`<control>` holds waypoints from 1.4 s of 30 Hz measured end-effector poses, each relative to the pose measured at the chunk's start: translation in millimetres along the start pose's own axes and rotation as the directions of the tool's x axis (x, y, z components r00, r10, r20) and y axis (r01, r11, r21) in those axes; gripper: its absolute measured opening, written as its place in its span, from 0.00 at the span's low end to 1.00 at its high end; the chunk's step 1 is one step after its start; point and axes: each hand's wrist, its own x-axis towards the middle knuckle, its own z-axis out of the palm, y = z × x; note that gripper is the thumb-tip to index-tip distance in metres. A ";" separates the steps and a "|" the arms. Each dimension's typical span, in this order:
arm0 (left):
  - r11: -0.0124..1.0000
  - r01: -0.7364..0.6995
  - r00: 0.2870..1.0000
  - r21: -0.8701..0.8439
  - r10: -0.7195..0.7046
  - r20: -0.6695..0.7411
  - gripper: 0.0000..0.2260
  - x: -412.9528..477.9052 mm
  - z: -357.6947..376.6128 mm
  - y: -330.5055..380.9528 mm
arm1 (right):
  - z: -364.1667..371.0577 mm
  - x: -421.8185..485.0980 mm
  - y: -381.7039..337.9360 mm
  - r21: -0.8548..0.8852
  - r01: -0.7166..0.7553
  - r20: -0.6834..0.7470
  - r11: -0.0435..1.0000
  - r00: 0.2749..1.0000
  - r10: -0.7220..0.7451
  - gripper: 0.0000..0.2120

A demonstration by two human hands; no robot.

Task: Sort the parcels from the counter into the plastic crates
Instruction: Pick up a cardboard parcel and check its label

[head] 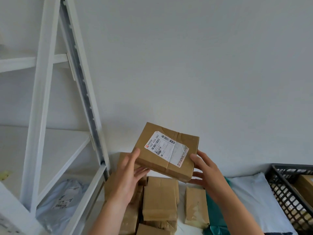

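Hands (130, 175) (207, 173) round parcel (166, 150) above cluttered counter (182, 199)

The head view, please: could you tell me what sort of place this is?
Probably a parcel sorting room or courier depot: a cardboard parcel bearing a barcoded shipping label, more brown parcels piled below, a black plastic crate and white metal shelving.

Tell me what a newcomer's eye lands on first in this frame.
The eye goes first to the cardboard parcel held up at centre between the left hand and right hand, its white shipping label facing the camera. Below it, brown parcels are heaped on the counter. A black plastic crate sits at the right edge and a white shelving rack stands on the left.
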 end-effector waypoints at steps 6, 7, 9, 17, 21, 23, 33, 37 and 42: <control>0.995 0.044 0.999 -0.087 -0.047 -0.028 0.20 3.0 -3.7 -12.5 | -1.6 -3.2 10.4 -0.014 -0.047 -0.075 0.999 0.996 0.046 0.33; 0.995 0.056 0.998 -0.082 -0.057 -0.012 0.18 3.3 2.7 -16.0 | -8.2 -6.0 13.2 -0.001 -0.058 -0.103 0.998 0.993 0.057 0.30; 0.996 0.080 0.996 -0.047 -0.078 0.035 0.16 3.1 19.9 -24.6 | -26.4 -15.3 17.7 0.020 -0.078 -0.167 0.997 0.983 0.080 0.25; 0.989 0.135 0.967 0.067 -0.146 0.209 0.11 -17.5 133.3 -73.0 | -142.1 -74.1 16.3 0.087 -0.059 -0.367 0.994 0.926 0.087 0.22; 0.983 0.148 0.944 0.109 -0.173 0.280 0.10 -34.7 213.7 -104.0 | -217.7 -108.5 10.4 0.076 -0.027 -0.451 0.997 0.891 0.059 0.21; 0.979 0.164 0.933 0.121 -0.194 0.305 0.10 -48.3 257.8 -122.0 | -261.4 -127.3 7.5 0.079 -0.016 -0.490 0.997 0.870 0.053 0.19; 0.961 0.186 0.864 0.205 -0.259 0.431 0.16 -116.2 442.8 -219.4 | -457.3 -211.2 1.6 0.087 0.001 -0.585 0.996 0.810 0.051 0.22; 0.951 0.191 0.861 0.242 -0.281 0.425 0.20 -120.3 488.2 -248.3 | -501.3 -219.6 15.3 0.150 -0.004 -0.601 0.989 0.793 0.094 0.25; 0.944 0.147 0.869 0.297 -0.266 0.417 0.14 -101.3 547.8 -282.7 | -536.4 -205.6 39.8 0.287 0.011 -0.634 0.958 0.752 0.181 0.36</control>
